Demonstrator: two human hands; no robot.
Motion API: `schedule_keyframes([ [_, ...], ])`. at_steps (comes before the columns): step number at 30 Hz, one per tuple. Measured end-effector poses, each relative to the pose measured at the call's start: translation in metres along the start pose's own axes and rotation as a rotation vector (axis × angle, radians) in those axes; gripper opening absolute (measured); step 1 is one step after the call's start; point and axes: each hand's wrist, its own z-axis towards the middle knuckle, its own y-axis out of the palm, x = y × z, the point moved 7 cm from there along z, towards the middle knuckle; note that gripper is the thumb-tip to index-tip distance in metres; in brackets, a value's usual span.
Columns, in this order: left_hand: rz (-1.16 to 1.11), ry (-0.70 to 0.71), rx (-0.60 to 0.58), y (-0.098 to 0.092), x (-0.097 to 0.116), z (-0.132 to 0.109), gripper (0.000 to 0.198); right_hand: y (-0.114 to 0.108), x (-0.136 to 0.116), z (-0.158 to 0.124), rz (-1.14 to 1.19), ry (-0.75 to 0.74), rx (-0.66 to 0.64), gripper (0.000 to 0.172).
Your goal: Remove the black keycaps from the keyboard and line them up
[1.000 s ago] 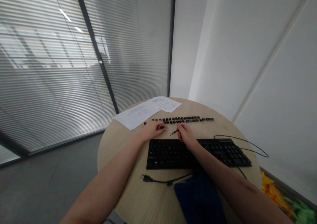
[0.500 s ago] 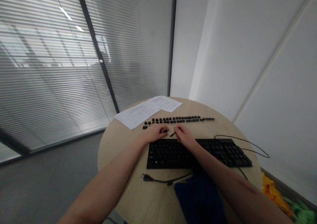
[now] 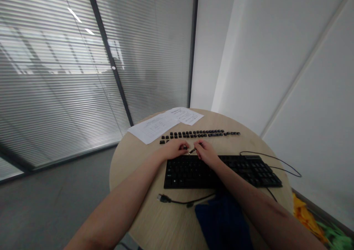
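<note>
Both hands are over the far edge of a black keyboard (image 3: 190, 172). My left hand (image 3: 174, 149) is closed with a small black keycap (image 3: 184, 147) between thumb and fingertips. Close beside it, my right hand (image 3: 205, 152) grips a thin, dark pen-like tool (image 3: 193, 151), its tip angled down to the left near the keycap. Whether the tip touches the keycap I cannot tell. Beyond the hands, loose black keycaps (image 3: 190, 136) lie in rows on the table. My right forearm crosses the keyboard and hides part of its keys.
White printed sheets (image 3: 155, 127) lie at the back left of the round wooden table (image 3: 124, 169). A USB cable (image 3: 177, 201) and dark blue cloth (image 3: 222, 220) are at the near side. A black cord (image 3: 284, 161) loops off the right edge. Orange cloth (image 3: 304, 215) is below, at right.
Almost nothing differs. The keycap in my left fingers appears slightly turned, and the view has shifted a little.
</note>
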Motion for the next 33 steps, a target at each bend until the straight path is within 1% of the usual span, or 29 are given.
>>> schedule_keyframes([
  [5, -0.003, 0.011, -0.027, 0.006, -0.002, 0.001, 0.023, 0.000, -0.004, -0.002, -0.066, -0.034, 0.002, 0.019],
  [9, -0.004, 0.003, -0.051, 0.011, -0.005, 0.002, 0.025, 0.002, -0.006, -0.002, -0.122, -0.063, -0.024, 0.019],
  [15, -0.017, 0.031, -0.053, 0.009, 0.002, 0.001, 0.026, 0.003, -0.011, -0.005, -0.221, -0.130, -0.040, 0.021],
  [20, -0.031, 0.012, -0.061, 0.009, 0.002, 0.000, 0.023, 0.004, -0.013, -0.008, -0.247, -0.133, -0.050, 0.021],
  [33, -0.044, -0.006, -0.078, 0.012, -0.001, 0.001, 0.026, 0.004, -0.011, -0.006, -0.238, -0.130, -0.043, 0.023],
])
